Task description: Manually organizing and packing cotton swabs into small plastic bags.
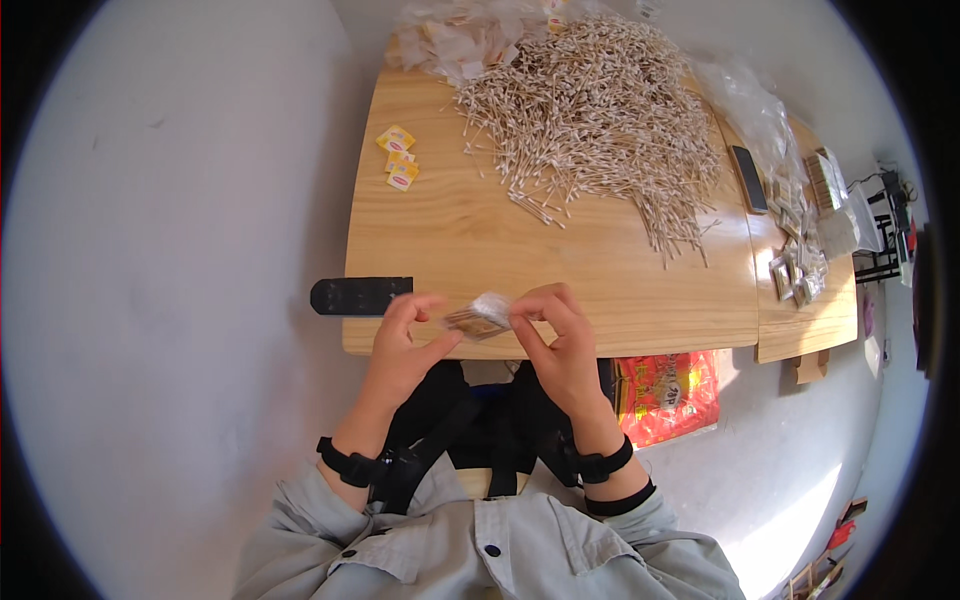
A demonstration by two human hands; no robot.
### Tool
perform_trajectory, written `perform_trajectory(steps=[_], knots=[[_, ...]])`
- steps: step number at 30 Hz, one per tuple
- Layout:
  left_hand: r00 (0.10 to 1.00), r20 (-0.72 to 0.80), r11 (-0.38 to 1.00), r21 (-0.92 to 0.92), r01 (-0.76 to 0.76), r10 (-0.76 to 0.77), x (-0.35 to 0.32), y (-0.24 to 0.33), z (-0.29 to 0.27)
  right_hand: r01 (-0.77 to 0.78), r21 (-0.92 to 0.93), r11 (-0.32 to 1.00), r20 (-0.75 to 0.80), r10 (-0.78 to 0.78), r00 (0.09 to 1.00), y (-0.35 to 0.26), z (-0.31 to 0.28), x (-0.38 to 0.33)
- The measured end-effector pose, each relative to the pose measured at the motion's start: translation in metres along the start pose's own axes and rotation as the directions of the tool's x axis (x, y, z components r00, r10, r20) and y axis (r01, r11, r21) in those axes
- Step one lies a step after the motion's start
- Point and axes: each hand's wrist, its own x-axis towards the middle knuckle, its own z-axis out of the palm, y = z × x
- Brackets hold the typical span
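Over the table's near edge I hold a small clear plastic bag of cotton swabs [478, 320], tilted and partly glossy with glare. My right hand [560, 335] pinches the bag's right end between thumb and fingertips. At its left end is my left hand [403, 340], thumb and fingers spread apart, the thumb tip at or against the bag's lower edge; whether it touches is hard to tell. A large heap of loose cotton swabs [600, 110] covers the far middle of the table. Several small yellow-and-white cards [400, 165] lie at the left.
The wooden table [430, 240] has a black strip-shaped object [362, 296] jutting past its left edge. Empty-looking clear bags [450, 45] lie at the back. To the right are a black phone [748, 180] and filled packets [800, 270]. A red package [668, 395] sits below the table edge.
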Motion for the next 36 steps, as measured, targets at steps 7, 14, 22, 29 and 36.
perform_trajectory(steps=[7,14,22,29,36], knots=[[0.973,0.16,0.947,0.246,-0.205,0.169,0.019,-0.009,0.027,0.233,-0.287,0.929,0.124,-0.205,0.971,0.023,-0.003,-0.001],[0.971,0.09,0.956,0.18,-0.234,0.22,0.022,-0.042,0.032,-0.048,-0.198,0.979,0.077,0.064,0.995,0.047,0.0,-0.017],[0.993,0.083,0.978,0.18,-0.102,0.088,0.017,-0.036,0.023,-0.031,-0.186,0.982,0.0,0.031,1.0,0.052,0.005,-0.014],[0.961,0.074,0.932,0.233,-0.278,0.268,0.018,-0.033,0.018,-0.035,-0.172,0.984,-0.002,0.035,0.999,0.053,0.005,-0.014],[0.95,0.098,0.909,0.278,-0.311,0.295,0.018,-0.032,0.016,0.011,-0.206,0.979,0.004,-0.011,1.0,0.056,0.005,-0.014]])
